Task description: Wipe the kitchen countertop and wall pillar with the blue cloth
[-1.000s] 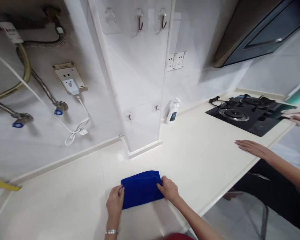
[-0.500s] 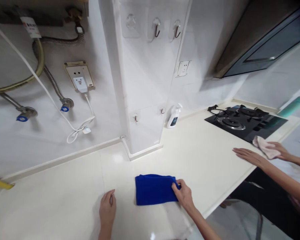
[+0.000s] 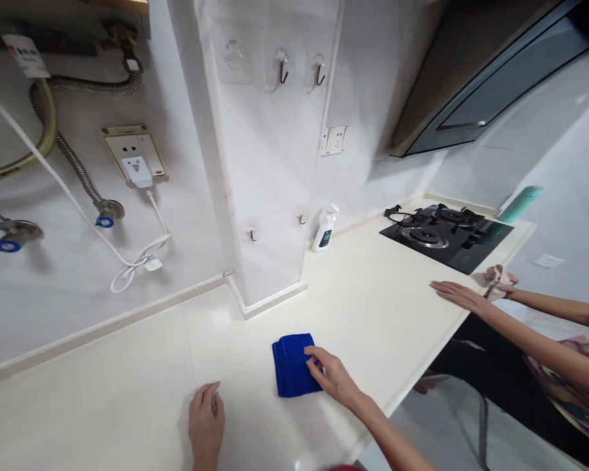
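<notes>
A folded blue cloth (image 3: 290, 364) lies on the cream countertop (image 3: 383, 307) near its front edge. My right hand (image 3: 332, 377) rests on the cloth's right side, fingers stretched flat over it. My left hand (image 3: 205, 420) lies flat on the bare counter to the left of the cloth, apart from it, holding nothing.
Another person's hand (image 3: 455, 295) lies flat on the counter at right; their other hand holds a pink cloth (image 3: 497, 279) by the black gas hob (image 3: 446, 236). A spray bottle (image 3: 323, 229) stands beside the white pillar (image 3: 265, 170). Pipes, valves and a plugged-in socket (image 3: 135, 159) line the left wall.
The blue cloth has been folded over to a narrower shape. My left hand let go and moved left onto the bare counter. My right hand now lies flat on the cloth.
</notes>
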Demonstrator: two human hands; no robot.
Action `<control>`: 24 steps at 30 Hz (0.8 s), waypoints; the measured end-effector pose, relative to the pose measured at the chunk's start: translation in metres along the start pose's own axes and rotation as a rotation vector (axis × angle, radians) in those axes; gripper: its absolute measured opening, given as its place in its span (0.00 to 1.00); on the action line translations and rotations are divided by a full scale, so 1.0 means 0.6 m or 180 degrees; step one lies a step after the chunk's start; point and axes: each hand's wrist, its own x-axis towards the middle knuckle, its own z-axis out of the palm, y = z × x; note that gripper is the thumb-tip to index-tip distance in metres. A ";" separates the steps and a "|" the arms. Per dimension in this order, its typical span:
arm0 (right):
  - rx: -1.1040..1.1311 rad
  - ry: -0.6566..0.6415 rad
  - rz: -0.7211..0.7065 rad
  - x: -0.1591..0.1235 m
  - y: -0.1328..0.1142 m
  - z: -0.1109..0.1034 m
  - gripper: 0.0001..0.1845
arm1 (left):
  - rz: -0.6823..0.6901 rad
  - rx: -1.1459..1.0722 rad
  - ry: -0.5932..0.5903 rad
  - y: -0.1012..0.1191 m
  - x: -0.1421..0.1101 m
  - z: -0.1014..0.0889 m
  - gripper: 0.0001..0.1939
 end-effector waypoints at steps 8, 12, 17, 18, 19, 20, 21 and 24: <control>-0.0091 0.0913 0.0727 -0.041 0.158 -0.203 0.26 | 0.0373 -0.0411 -0.0649 0.127 0.012 0.039 0.19; -0.0407 0.2064 0.0741 -0.016 0.179 -0.248 0.26 | 0.1233 -0.0522 -0.1277 0.282 -0.016 0.112 0.22; -0.1176 0.1393 0.0031 -0.037 0.205 -0.133 0.24 | 0.1508 0.0320 -0.0957 0.357 -0.049 0.225 0.31; -0.1482 0.1348 -0.0102 -0.045 0.216 -0.108 0.24 | 0.1547 0.0399 -0.0869 0.352 -0.052 0.237 0.33; -0.1794 0.1320 -0.0211 -0.053 0.228 -0.087 0.25 | 0.1624 0.0441 -0.0799 0.340 -0.055 0.243 0.33; -0.2067 0.1327 -0.0270 -0.060 0.239 -0.072 0.25 | 0.1726 0.0471 -0.0748 0.324 -0.058 0.243 0.33; -0.2256 0.1348 -0.0286 -0.065 0.250 -0.062 0.25 | 0.1823 0.0507 -0.0713 0.305 -0.059 0.236 0.34; -0.2485 0.1310 -0.0335 -0.070 0.268 -0.054 0.26 | 0.1957 0.0703 -0.0685 0.233 -0.047 0.189 0.33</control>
